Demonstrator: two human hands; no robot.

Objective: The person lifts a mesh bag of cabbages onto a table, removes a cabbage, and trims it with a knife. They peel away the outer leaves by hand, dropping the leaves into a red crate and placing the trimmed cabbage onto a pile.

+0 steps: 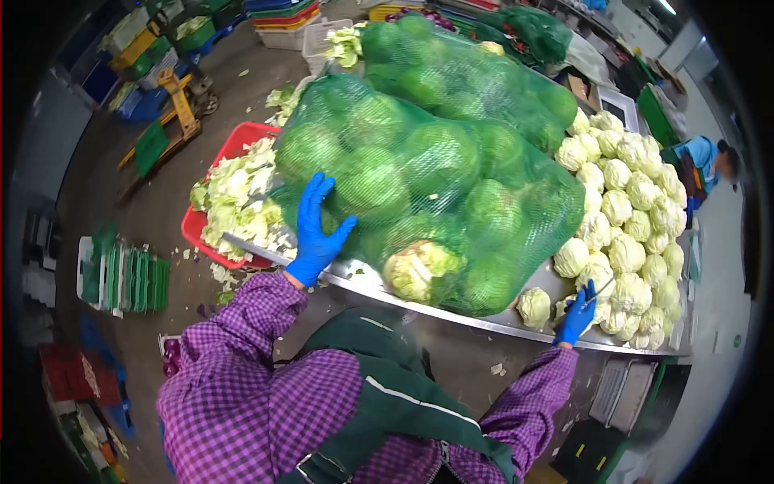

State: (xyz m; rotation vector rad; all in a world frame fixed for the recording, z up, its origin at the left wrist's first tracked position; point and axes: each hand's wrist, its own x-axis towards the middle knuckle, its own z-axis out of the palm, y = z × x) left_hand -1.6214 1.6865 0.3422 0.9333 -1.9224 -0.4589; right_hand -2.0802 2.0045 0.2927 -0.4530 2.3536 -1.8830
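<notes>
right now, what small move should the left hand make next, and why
I'd probably slide the left hand rightward to the pale cabbage near the edge of the metal table: it looks only partly covered by the green mesh bag, and that hand is close by, spread open, gripping nothing.

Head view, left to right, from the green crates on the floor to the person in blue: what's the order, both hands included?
green crates → red tub → left hand → large pale-leaved cabbage → small loose cabbage → right hand → person in blue
</notes>
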